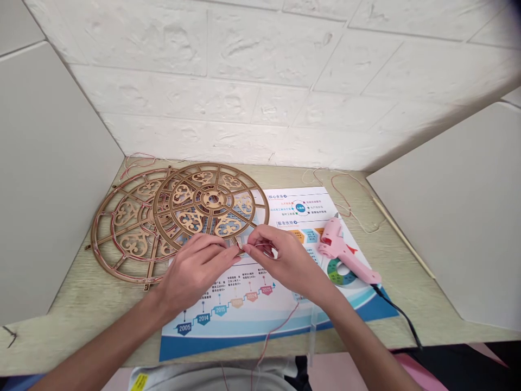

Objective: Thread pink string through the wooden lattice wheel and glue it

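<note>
A brown round openwork wheel (204, 199) with curled scroll patterns lies partly over a second such wheel (134, 243), which has reddish cord along its rims. My left hand (199, 264) rests at the front rim of the upper wheel, its thumb and forefinger closed on the edge there. Just to its right, my right hand (283, 259) pinches a thin cord at the same spot on the rim. The exact contact between fingertips is partly hidden. A red-and-white cord (267, 338) hangs from below my right hand over the table's front edge.
A pink glue gun (340, 244) lies on the right of a printed sheet (244, 326), its black cable (401, 312) running off the front edge. Loose cords (344, 203) and a thin stick (402, 237) lie behind. White panels (459, 217) stand at both sides before a brick-patterned wall.
</note>
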Demonstrator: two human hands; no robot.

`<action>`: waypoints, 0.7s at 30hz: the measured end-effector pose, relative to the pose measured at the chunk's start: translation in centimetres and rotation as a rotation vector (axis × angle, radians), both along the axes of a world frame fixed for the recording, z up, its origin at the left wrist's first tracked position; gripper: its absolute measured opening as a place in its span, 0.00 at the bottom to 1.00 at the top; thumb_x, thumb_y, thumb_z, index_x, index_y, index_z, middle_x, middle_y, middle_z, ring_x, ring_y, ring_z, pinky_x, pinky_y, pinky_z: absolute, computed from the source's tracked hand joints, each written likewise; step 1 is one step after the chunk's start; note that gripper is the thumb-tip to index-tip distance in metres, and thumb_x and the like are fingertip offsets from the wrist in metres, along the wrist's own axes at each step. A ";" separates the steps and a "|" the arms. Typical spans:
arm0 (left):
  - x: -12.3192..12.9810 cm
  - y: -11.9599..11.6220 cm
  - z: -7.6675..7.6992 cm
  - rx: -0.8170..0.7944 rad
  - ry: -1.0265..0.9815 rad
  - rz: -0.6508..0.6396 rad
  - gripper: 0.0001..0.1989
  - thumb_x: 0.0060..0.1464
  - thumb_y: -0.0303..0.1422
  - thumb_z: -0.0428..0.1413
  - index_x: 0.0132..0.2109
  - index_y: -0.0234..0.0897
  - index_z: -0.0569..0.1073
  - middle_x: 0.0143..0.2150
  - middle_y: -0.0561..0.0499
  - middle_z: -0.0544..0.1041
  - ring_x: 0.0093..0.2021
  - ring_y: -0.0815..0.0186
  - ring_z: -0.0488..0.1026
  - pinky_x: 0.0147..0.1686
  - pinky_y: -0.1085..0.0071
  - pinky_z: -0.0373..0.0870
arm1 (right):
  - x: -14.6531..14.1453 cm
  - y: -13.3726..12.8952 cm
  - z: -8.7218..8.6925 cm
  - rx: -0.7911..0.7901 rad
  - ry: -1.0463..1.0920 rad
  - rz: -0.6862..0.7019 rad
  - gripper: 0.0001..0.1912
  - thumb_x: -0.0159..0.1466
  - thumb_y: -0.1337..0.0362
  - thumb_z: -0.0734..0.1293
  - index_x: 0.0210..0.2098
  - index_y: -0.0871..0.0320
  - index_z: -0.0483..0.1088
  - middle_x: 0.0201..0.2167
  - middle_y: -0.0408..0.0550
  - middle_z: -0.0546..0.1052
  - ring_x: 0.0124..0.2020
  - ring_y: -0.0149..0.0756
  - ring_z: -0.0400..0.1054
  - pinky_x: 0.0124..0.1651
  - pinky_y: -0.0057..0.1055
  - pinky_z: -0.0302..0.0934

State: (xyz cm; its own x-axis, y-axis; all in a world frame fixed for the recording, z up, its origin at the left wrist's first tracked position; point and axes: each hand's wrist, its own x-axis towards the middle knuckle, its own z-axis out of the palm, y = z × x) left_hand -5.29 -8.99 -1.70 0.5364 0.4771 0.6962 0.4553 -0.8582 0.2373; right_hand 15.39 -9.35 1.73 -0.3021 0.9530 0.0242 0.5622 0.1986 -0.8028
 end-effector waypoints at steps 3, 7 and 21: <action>-0.2 0.0 0.1 0.010 0.000 -0.025 0.07 0.62 0.24 0.59 0.48 0.31 0.75 0.35 0.48 0.79 0.42 0.62 0.75 0.41 0.65 0.72 | 0.2 0.0 0.0 0.003 0.003 0.025 0.08 0.66 0.64 0.63 0.29 0.57 0.66 0.26 0.43 0.72 0.27 0.31 0.63 0.30 0.27 0.55; -0.4 0.1 0.2 0.032 0.001 -0.008 0.06 0.60 0.22 0.60 0.45 0.34 0.76 0.36 0.50 0.80 0.42 0.62 0.76 0.40 0.65 0.67 | 0.2 0.1 0.2 -0.003 0.018 0.032 0.09 0.65 0.64 0.63 0.29 0.57 0.67 0.25 0.42 0.71 0.27 0.30 0.62 0.29 0.27 0.54; -0.3 0.1 0.6 0.047 0.021 0.025 0.06 0.61 0.22 0.59 0.43 0.37 0.77 0.35 0.53 0.80 0.41 0.64 0.76 0.39 0.66 0.64 | -0.2 0.4 0.2 -0.026 0.052 0.001 0.08 0.64 0.64 0.66 0.28 0.57 0.68 0.23 0.41 0.72 0.25 0.29 0.62 0.29 0.26 0.54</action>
